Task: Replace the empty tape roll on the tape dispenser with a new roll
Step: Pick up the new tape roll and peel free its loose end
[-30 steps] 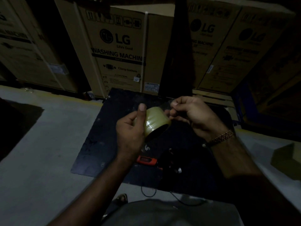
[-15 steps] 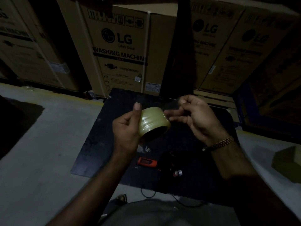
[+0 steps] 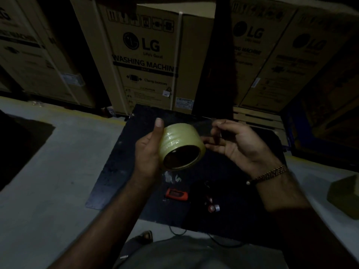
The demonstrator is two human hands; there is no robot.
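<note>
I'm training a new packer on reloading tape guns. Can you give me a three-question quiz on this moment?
1. True or false: the tape roll is already on the dispenser.
2. Which hand grips the roll: A left, B right?
3. What does the right hand pinch?

Key
1. False; it is held above the black mat.
2. A, the left hand.
3. Seemingly the roll's loose clear end; dim light hides detail.

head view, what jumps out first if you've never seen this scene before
The yellowish tape roll at centre, gripped by the left hand with its hollow core facing the camera, while the right hand pinches a clear strip pulled from it. Behind stand LG washing machine cartons; below the hands, a small red tool lies on the dark mat.
</note>
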